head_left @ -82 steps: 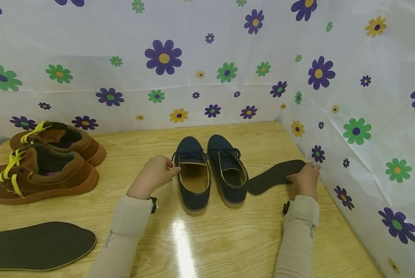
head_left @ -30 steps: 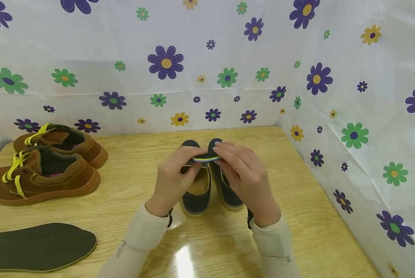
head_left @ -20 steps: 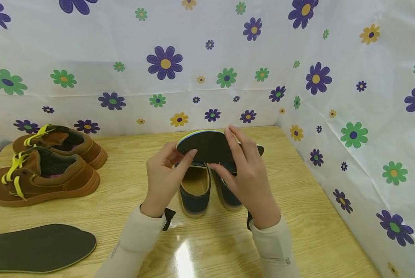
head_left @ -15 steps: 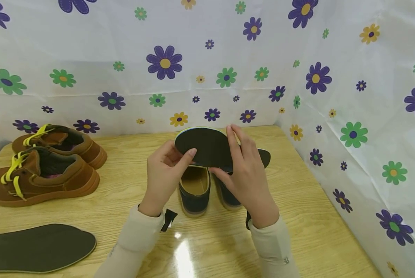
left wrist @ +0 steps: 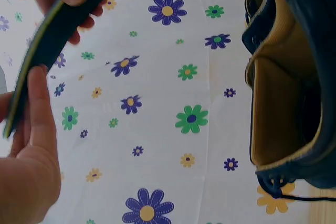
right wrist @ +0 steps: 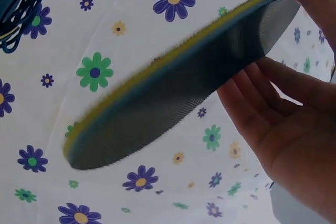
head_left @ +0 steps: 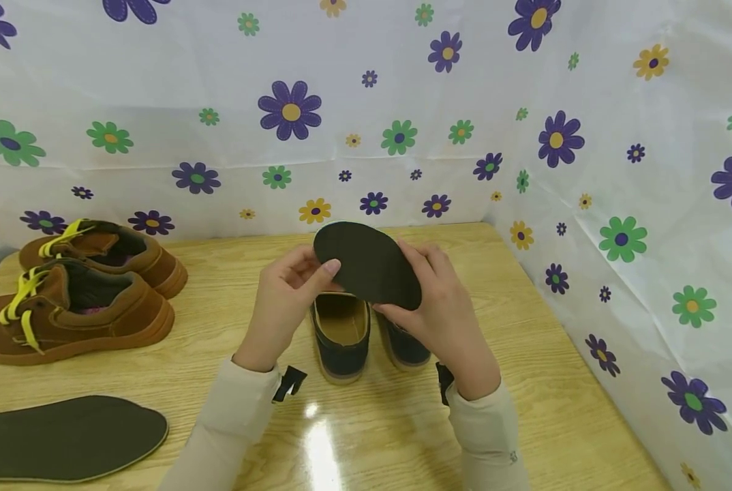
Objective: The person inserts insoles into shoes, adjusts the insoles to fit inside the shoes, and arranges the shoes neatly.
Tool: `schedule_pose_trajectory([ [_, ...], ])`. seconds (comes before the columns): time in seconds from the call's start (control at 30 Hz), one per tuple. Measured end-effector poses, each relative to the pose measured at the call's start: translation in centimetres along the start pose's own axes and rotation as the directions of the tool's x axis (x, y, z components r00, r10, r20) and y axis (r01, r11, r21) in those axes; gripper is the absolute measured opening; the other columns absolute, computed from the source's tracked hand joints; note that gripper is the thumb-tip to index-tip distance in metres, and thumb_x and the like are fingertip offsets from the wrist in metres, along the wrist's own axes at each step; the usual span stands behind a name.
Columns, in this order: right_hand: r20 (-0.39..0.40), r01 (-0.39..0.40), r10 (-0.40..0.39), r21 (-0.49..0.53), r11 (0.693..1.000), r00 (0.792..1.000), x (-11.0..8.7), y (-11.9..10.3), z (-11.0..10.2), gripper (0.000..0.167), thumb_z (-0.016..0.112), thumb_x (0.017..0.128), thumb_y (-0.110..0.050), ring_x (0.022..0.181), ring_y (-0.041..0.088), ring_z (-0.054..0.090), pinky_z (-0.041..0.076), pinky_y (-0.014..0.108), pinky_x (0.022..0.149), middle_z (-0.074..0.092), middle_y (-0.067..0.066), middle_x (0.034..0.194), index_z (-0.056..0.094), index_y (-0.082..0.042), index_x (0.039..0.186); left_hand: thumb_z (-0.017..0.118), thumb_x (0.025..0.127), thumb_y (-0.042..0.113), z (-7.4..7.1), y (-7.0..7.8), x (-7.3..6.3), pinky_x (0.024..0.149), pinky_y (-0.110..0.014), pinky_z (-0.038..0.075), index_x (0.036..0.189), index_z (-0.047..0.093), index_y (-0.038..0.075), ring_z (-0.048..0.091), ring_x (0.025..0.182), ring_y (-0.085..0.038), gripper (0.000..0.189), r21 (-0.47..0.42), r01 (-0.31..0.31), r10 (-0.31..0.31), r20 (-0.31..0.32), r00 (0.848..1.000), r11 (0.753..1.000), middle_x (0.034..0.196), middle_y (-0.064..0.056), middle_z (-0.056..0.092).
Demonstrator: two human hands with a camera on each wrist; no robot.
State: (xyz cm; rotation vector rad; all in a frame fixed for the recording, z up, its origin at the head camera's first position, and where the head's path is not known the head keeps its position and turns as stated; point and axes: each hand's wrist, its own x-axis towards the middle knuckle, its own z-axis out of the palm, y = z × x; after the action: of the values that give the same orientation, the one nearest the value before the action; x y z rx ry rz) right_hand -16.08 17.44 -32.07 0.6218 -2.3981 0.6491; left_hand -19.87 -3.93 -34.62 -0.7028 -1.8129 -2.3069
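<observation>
Both hands hold a black insole (head_left: 366,262) up above a pair of navy lace-up shoes. My left hand (head_left: 287,290) pinches its left end, thumb on the near face. My right hand (head_left: 442,307) grips it farther right, thumb below and fingers at the upper edge. A yellow and blue layered edge of the insole (right wrist: 152,87) shows in the right wrist view. Behind and below it, the left navy shoe (head_left: 343,348) shows its tan inside, toe hidden by the insole. The right navy shoe (head_left: 405,348) is mostly covered by the insole and right hand.
Brown shoes (head_left: 84,324) with yellow laces stand at the left of the wooden table (head_left: 366,436). A second black insole (head_left: 71,436) lies at the front left. White flowered cloth (head_left: 231,75) hangs along the back and right side.
The right hand picked the insole off the table at the right and brought it over the navy shoes. The left hand took its other end, and its black face has tilted toward me.
</observation>
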Motion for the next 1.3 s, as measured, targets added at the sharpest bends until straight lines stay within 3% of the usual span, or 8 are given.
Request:
schedule_pose_trajectory([
  [0.17, -0.039, -0.144, 0.154, 0.201, 0.969, 0.987, -0.1, 0.9, -0.8, 0.071, 0.091, 0.065, -0.016, 0.094, 0.022, 0.058, 0.052, 0.036, 0.084, 0.056, 0.012, 0.105, 0.058, 0.001, 0.125, 0.06, 0.096, 0.013, -1.7, -0.6, 0.5, 0.077, -0.037, 0.056, 0.11, 0.066, 0.0, 0.07, 0.08, -0.026, 0.02, 0.12, -0.086, 0.092, -0.042, 0.995, 0.989, 0.093, -0.016, 0.07],
  [0.27, 0.009, -0.261, 0.285, 0.43, 0.864, 0.959, -0.3, 1.6, -1.3, 0.06, 0.088, 0.067, -0.008, 0.092, 0.019, 0.061, 0.054, 0.033, 0.083, 0.061, 0.01, 0.103, 0.062, -0.002, 0.121, 0.065, 0.092, 0.01, -2.4, -1.5, 0.9, 0.08, -0.032, 0.055, 0.107, 0.068, 0.001, 0.068, 0.084, -0.021, 0.017, 0.336, -0.106, 0.122, -0.028, 0.992, 0.936, 0.096, -0.012, 0.07],
  [0.4, 0.16, -0.431, 0.419, 0.566, 0.702, 0.894, -0.3, 2.1, -1.7, 0.047, 0.083, 0.074, -0.011, 0.089, 0.019, 0.064, 0.055, 0.031, 0.078, 0.066, 0.011, 0.099, 0.065, -0.004, 0.117, 0.071, 0.087, 0.007, -2.8, -3.0, 1.2, 0.089, -0.038, 0.049, 0.11, 0.067, 0.002, 0.06, 0.101, -0.023, 0.025, 0.663, -0.138, 0.062, 0.138, 0.989, 0.736, 0.107, -0.01, 0.065],
  [0.53, 0.312, -0.582, 0.492, 0.457, 0.673, 0.813, -0.2, 2.0, -1.9, 0.044, 0.082, 0.077, -0.027, 0.081, 0.022, 0.066, 0.054, 0.03, 0.071, 0.068, 0.01, 0.093, 0.066, -0.004, 0.111, 0.074, 0.084, 0.008, -2.7, -4.6, 1.3, 0.089, -0.046, 0.043, 0.111, 0.066, 0.002, 0.052, 0.104, -0.031, 0.029, 0.82, -0.159, -0.064, 0.23, 0.971, 0.55, 0.109, -0.013, 0.058],
  [0.63, 0.449, -0.674, 0.513, 0.358, 0.646, 0.731, -0.4, 2.0, -1.8, 0.046, 0.08, 0.078, -0.035, 0.076, 0.026, 0.065, 0.053, 0.033, 0.071, 0.069, 0.009, 0.09, 0.066, -0.003, 0.109, 0.074, 0.083, 0.007, -2.8, -5.7, 1.3, 0.087, -0.047, 0.042, 0.106, 0.068, 0.002, 0.05, 0.099, -0.032, 0.024, 0.864, -0.137, -0.098, 0.21, 0.973, 0.485, 0.105, -0.013, 0.057],
  [0.77, 0.611, -0.732, 0.492, 0.226, 0.642, 0.62, -0.7, 2.2, -1.2, 0.051, 0.078, 0.078, -0.043, 0.068, 0.025, 0.065, 0.054, 0.035, 0.071, 0.068, 0.008, 0.086, 0.064, -0.002, 0.105, 0.072, 0.084, 0.003, -3.3, -6.7, 1.2, 0.084, -0.042, 0.044, 0.1, 0.07, 0.002, 0.049, 0.096, -0.029, 0.016, 0.863, -0.091, -0.112, 0.168, 0.979, 0.497, 0.099, -0.011, 0.056],
  [0.93, 0.728, -0.706, 0.42, 0.124, 0.697, 0.542, -0.7, 2.1, 0.0, 0.046, 0.078, 0.077, -0.043, 0.059, 0.022, 0.065, 0.056, 0.033, 0.062, 0.066, 0.008, 0.073, 0.066, -0.001, 0.091, 0.07, 0.086, 0.002, -3.4, -6.7, 1.2, 0.078, -0.038, 0.048, 0.095, 0.072, 0.003, 0.052, 0.093, -0.027, 0.01, 0.849, -0.036, -0.113, 0.112, 0.987, 0.527, 0.095, -0.01, 0.058],
  [1.3, 0.763, -0.497, 0.362, -0.063, 0.866, 0.535, 1.9, 0.0, 3.4, 0.049, 0.074, 0.08, -0.046, 0.044, 0.021, 0.058, 0.038, 0.025, 0.041, 0.051, 0.001, 0.043, 0.056, -0.012, 0.05, 0.072, 0.084, 0.002, -3.4, -6.9, 1.2, 0.075, -0.039, 0.049, 0.09, 0.074, 0.003, 0.055, 0.085, -0.026, 0.007, 0.84, -0.027, -0.088, 0.089, 0.992, 0.543, 0.089, -0.009, 0.059],
])
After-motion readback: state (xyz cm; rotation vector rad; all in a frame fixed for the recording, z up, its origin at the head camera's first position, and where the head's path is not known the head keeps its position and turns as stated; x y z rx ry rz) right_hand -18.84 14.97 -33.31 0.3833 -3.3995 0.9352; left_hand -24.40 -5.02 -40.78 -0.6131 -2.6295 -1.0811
